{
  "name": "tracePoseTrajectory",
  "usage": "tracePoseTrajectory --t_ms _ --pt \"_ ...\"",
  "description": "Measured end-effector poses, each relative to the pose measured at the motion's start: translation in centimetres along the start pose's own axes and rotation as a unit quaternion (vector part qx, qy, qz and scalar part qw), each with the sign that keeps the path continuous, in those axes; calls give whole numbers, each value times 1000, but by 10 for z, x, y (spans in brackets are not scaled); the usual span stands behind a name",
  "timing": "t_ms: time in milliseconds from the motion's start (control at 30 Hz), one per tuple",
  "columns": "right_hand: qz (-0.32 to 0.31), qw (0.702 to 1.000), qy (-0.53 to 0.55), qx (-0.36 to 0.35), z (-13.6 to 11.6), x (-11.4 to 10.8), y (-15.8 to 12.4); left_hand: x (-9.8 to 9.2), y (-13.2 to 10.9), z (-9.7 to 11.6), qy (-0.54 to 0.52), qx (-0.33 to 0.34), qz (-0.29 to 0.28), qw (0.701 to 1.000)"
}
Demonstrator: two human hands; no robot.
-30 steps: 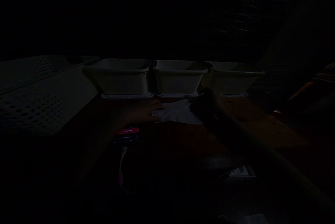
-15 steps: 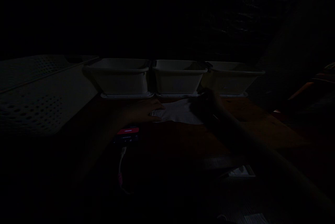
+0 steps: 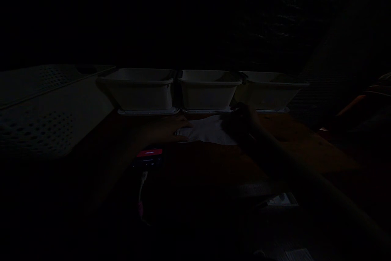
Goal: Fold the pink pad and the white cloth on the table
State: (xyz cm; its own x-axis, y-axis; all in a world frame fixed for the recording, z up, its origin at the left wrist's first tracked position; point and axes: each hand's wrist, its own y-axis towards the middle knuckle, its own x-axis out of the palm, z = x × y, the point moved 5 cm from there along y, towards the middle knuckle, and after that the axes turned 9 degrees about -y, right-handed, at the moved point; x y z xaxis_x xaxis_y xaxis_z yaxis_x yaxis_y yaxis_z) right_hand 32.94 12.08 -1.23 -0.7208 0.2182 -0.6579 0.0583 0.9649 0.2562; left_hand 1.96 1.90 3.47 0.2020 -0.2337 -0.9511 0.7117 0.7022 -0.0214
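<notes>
The picture is very dark. A pale piece of cloth (image 3: pixel 206 130) lies on the brown wooden table, its surface slightly wrinkled. At its left edge rests my left hand (image 3: pixel 172 128), thumb and fingers spread apart and touching the cloth. My right hand (image 3: pixel 249 117) is over the cloth's right end, in deep shadow. Its fingers blend into the dark, so their grip is not visible. Just below my left wrist a phone (image 3: pixel 148 158) with a lit red-banded screen lies on the table, a white cable (image 3: pixel 141 189) plugged into it.
Three pale plastic bins (image 3: pixel 145 94) stand in a row behind the cloth. To the left is a large perforated basket (image 3: pixel 76 110). A small light-coloured flat object (image 3: pixel 282 200) lies at the lower right. Something reddish, unclear, shows at the far right.
</notes>
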Motion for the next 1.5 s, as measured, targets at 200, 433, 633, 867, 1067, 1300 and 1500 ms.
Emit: tracePoseTrajectory --t_ms 200,433,633,867,1067,1300,1500 --pt "9 984 -170 -44 -5 -4 -6 1 1 -2 -4 8 8 1000" --pt "-20 952 -283 -112 -46 3 -31 -1 0 1 -10 14 10 1000" --pt "-85 899 -306 -301 -82 33 -55 0 -1 0 -6 25 16 1000" --pt "-132 882 -246 -379 -79 50 -67 0 -1 0 -6 12 12 1000" --pt "-169 887 -227 -365 -73 53 -65 2 0 -2 1 0 9 1000" --pt "-190 858 -270 -393 -59 66 -60 4 0 -7 -4 4 15 1000" --pt "-229 855 -325 -332 -69 62 -67 5 1 -10 12 -3 12 1000"
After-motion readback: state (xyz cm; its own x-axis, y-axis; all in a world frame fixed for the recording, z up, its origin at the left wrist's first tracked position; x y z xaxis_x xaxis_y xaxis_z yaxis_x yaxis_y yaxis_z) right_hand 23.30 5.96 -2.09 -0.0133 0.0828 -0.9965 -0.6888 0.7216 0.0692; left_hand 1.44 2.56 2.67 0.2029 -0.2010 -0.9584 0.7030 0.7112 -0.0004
